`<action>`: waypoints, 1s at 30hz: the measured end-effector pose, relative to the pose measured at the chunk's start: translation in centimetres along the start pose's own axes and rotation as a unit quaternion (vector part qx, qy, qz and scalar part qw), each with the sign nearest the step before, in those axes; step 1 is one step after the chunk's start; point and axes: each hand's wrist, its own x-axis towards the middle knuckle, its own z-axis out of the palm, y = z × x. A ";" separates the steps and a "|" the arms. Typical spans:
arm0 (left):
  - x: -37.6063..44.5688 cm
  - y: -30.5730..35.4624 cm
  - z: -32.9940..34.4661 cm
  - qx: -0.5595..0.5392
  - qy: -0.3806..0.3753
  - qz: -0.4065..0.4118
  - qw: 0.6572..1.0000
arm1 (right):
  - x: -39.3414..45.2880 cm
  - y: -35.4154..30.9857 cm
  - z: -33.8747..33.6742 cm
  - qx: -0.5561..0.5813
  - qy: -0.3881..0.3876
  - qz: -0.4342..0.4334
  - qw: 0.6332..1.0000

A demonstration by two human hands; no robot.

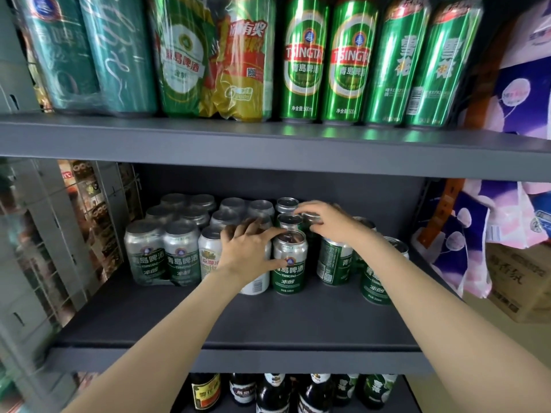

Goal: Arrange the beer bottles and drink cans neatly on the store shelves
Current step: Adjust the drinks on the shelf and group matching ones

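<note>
Bright, even light is falling from above; glare is streaking the tall green cans [325, 58], the wide lens is bending the shelf edge [268, 150], and the left wire rack [44, 234] is blurring

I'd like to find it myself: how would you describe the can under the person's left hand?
Start at the middle shelf, among the short silver-and-green cans. The left hand rests on the front can of a single-file row. Unlike the shrink-wrapped packs to its left, it stands loose.
</note>
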 end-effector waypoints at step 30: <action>2.0 1.0 -0.6 -0.025 -0.044 0.012 0.999 | -4.3 2.7 -2.8 -0.115 -0.051 0.043 0.991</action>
